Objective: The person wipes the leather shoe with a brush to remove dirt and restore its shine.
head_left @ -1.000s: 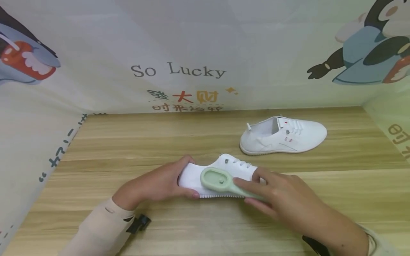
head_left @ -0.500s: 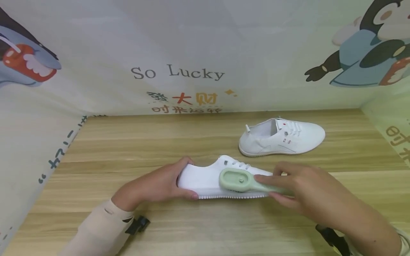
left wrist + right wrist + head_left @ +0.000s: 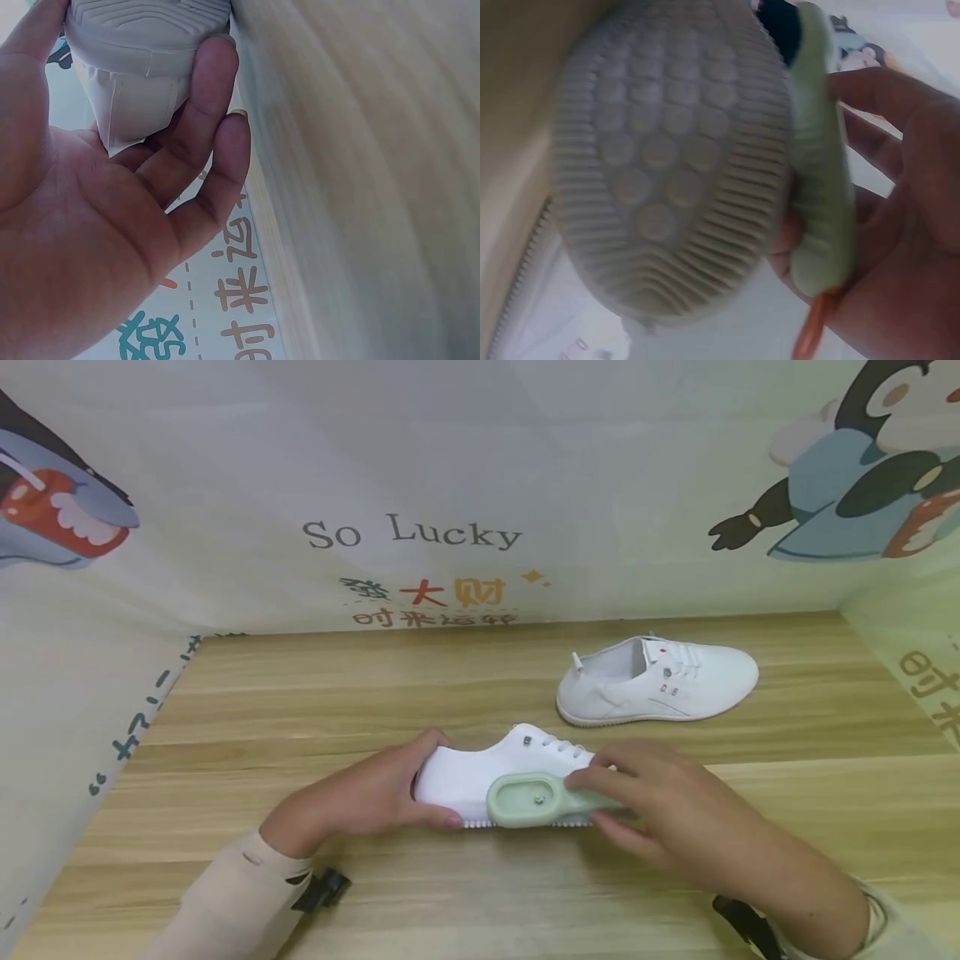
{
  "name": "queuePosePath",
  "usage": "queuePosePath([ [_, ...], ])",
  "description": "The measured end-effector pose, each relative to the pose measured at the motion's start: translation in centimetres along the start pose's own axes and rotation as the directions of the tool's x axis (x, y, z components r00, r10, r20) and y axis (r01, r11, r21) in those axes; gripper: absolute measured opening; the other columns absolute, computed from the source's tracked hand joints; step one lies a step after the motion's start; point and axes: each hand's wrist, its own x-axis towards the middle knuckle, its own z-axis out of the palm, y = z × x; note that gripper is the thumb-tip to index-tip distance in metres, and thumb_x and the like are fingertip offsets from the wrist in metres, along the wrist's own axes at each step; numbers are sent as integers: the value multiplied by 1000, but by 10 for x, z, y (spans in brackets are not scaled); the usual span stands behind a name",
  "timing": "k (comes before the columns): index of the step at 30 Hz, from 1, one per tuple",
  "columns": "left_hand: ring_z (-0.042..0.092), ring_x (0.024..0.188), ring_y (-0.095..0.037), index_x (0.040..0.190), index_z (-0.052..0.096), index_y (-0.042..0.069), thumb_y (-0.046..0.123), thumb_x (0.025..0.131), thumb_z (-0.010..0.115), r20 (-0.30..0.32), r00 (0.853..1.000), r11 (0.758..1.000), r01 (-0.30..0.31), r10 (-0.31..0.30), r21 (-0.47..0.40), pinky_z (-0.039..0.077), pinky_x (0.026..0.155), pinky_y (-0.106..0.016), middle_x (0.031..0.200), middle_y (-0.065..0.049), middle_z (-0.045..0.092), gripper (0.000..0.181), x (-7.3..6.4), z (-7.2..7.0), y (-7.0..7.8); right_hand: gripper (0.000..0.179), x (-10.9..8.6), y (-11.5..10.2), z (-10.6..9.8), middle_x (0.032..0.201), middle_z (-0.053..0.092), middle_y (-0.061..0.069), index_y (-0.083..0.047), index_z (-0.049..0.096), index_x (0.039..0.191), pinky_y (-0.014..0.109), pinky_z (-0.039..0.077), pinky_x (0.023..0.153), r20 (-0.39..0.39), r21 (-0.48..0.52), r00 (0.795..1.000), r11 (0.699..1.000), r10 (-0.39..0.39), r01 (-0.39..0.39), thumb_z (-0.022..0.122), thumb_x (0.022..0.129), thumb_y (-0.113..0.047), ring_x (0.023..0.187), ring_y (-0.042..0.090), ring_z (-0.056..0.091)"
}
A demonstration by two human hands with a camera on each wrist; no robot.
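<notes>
1. Here's the left hand (image 3: 375, 785), fingers curled firmly round the heel of a white shoe (image 3: 450, 777), its toe pointing right.
2. And the right hand (image 3: 660, 802) has its fingers closed on the handle of a green brush (image 3: 532, 806) (an orange loop (image 3: 814, 326) dangles from its end), the brush head against the shoe's side, low by the sole.
3. Behind, a second shoe (image 3: 712, 677) sits on the wooden table (image 3: 360, 693).
4. Whether the gripped shoe touches the table is hard to tell.
</notes>
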Motion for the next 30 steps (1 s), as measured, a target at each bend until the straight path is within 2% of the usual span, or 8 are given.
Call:
queuePosePath([
  [2,61,88,-10,126,46,20,54,78,80,6,1000,1000,-5,5,-6,50,80,-27,106,4,64,67,1,1,0,23,1,-1,3,100,65,-7,-25,70,112,35,53,79,-9,11,1000,1000,18,-18,73,90,-31,91,10,61],
  [5,61,88,-10,126,46,19,53,79,80,8,1000,1000,-8,8,-8,50,80,-27,106,4,64,67,2,1,1,23,2,-1,3,98,64,-8,-24,70,111,32,53,76,-9,18,999,999,39,-39,69,93,-38,87,7,60],
  [10,61,89,-10,126,46,20,53,78,80,2,1000,1000,-9,9,6,49,81,-27,107,4,64,68,3,0,2,25,0,3,-6,98,63,-11,-23,71,111,26,52,71,42,23,997,997,67,-68,75,88,-33,82,0,57],
  [17,61,90,-10,127,46,20,55,78,80,-2,1000,1000,-4,4,12,49,82,-28,108,4,64,69,1,-1,0,27,0,6,-19,103,64,-16,-25,68,112,29,55,74,106,42,992,996,68,-73,77,87,-29,87,-1,60],
  [21,61,90,-10,126,47,20,55,78,80,-8,1000,1000,-10,10,11,49,82,-27,108,4,64,69,1,0,-1,26,0,7,-18,102,64,-16,-25,68,111,28,54,72,80,27,995,998,53,-55,76,87,-29,85,-1,60],
  [30,61,89,-10,126,47,19,55,78,80,-6,1000,1000,0,1,4,49,81,-27,106,3,64,68,0,1,-1,22,3,-6,8,98,66,-9,-20,68,108,29,54,73,-20,40,999,999,-35,35,63,97,-39,85,5,63],
])
